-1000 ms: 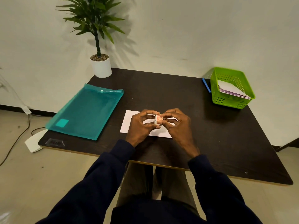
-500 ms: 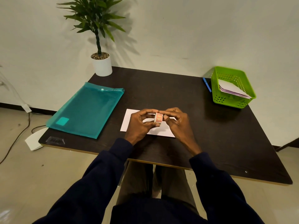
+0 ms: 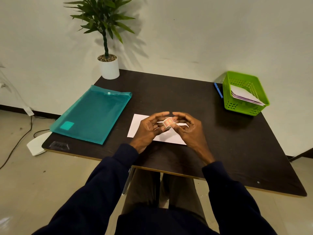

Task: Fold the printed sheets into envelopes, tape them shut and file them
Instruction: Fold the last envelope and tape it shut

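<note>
A small roll of tape with a reddish core [image 3: 168, 122] is held between both hands, just above a white folded sheet [image 3: 137, 125] lying on the dark table [image 3: 228, 143]. My left hand [image 3: 149, 128] pinches the roll from the left with thumb and fingers. My right hand [image 3: 188, 128] pinches it from the right, its other fingers curved above. The hands hide the middle of the sheet. A teal plastic folder [image 3: 92, 114] lies closed at the left. A green basket [image 3: 243, 93] at the back right holds more sheets.
A potted plant in a white pot [image 3: 109, 67] stands at the table's back left corner. A blue pen [image 3: 218, 90] lies beside the basket. A clear tape piece [image 3: 59, 145] sits near the front left edge. A white object and cables lie on the floor at the left.
The hands have stayed over the sheet. The fingers of both have opened out a little around the roll, and the roll has turned to show its reddish face.
</note>
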